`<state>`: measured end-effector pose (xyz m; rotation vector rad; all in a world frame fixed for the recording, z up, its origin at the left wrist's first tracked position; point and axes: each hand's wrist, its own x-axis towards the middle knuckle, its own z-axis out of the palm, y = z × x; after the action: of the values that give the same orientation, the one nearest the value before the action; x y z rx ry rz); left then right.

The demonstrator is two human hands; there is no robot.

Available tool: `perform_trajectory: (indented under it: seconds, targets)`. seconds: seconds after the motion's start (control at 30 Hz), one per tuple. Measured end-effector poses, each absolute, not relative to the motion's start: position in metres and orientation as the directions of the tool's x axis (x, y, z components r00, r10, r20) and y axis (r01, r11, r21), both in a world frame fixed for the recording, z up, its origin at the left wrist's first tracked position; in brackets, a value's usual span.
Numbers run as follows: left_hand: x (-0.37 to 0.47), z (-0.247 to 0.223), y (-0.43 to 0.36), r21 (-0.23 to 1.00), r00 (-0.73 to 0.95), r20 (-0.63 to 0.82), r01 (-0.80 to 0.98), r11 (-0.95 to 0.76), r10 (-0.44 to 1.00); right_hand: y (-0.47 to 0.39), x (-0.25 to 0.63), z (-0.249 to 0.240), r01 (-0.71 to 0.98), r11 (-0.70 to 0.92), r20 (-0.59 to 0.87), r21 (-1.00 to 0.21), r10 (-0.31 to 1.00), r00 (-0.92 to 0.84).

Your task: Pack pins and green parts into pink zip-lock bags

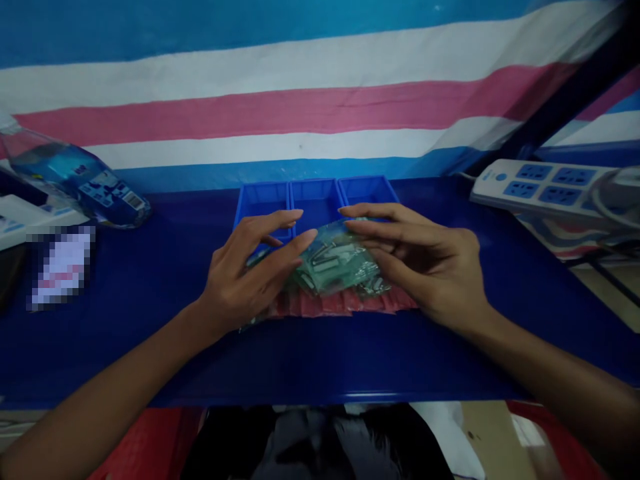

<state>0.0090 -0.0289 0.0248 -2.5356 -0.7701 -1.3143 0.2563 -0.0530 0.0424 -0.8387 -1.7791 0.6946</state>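
A clear, greenish plastic bag point(333, 263) with small metal-looking pieces inside sits between my hands, over a row of red packets point(325, 305) on the blue table. My right hand point(430, 267) grips the bag's right side, its fingers over the top and the thumb lower down. At the bag's left edge is my left hand point(245, 273), fingers apart, with nothing visibly held in it. More clear plastic shows beneath both hands, partly covered by them. Just behind stand three joined blue bins point(316, 200), their fronts partly hidden by my fingers.
On the left lies a plastic bottle of blue liquid point(100, 180), with a pixelated paper point(63, 267) in front of it. A white power strip point(545, 183) with a cable is at the right. A striped sheet point(300, 113) hangs behind the blue table point(320, 367).
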Motion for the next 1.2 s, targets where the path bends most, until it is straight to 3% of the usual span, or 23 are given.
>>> perform_trajectory:
  seconds: [0.1,0.27,0.37,0.53,0.7,0.8,0.9,1.03,1.1,1.2]
  targets:
    - [0.012,0.029,-0.031,0.109,0.438,0.833,0.468,-0.877,0.337,-0.055,0.251,0.037,0.222,0.584,0.518,-0.781,0.804,-0.293]
    - [0.012,0.029,-0.033,0.211,0.460,0.792,0.410,-0.887,0.401,-0.056,0.246,0.031,0.308,0.674,0.605,-0.671,0.738,-0.298]
    - [0.013,0.030,-0.037,0.318,0.487,0.710,0.422,-0.849,0.508,-0.056,0.247,0.030,0.265,0.772,0.694,-0.578,0.636,-0.338]
    - [0.013,0.038,-0.043,0.556,0.348,0.594,0.474,-0.682,0.726,-0.053,0.255,0.032,0.329,0.777,0.631,-0.536,0.628,-0.456]
    - [0.012,0.040,-0.043,0.684,0.312,0.491,0.439,-0.582,0.813,-0.052,0.257,0.032,0.295,0.835,0.690,-0.464,0.550,-0.471]
    - [0.013,0.036,-0.042,0.609,0.359,0.538,0.460,-0.646,0.763,-0.053,0.256,0.033,0.326,0.798,0.723,-0.507,0.599,-0.343]
    - [0.014,0.031,-0.041,0.398,0.383,0.713,0.468,-0.789,0.587,-0.053,0.254,0.034,0.338,0.715,0.701,-0.613,0.689,-0.186]
    - [0.016,0.025,-0.040,0.125,0.447,0.815,0.484,-0.866,0.367,-0.052,0.251,0.033,0.222,0.525,0.520,-0.821,0.850,-0.088]
    - [0.016,0.026,-0.041,0.121,0.460,0.812,0.470,-0.874,0.360,-0.052,0.250,0.032,0.139,0.442,0.421,-0.886,0.893,-0.157]
    - [0.015,0.029,-0.042,0.216,0.459,0.781,0.437,-0.873,0.423,-0.052,0.249,0.032,0.100,0.395,0.362,-0.913,0.900,-0.244]
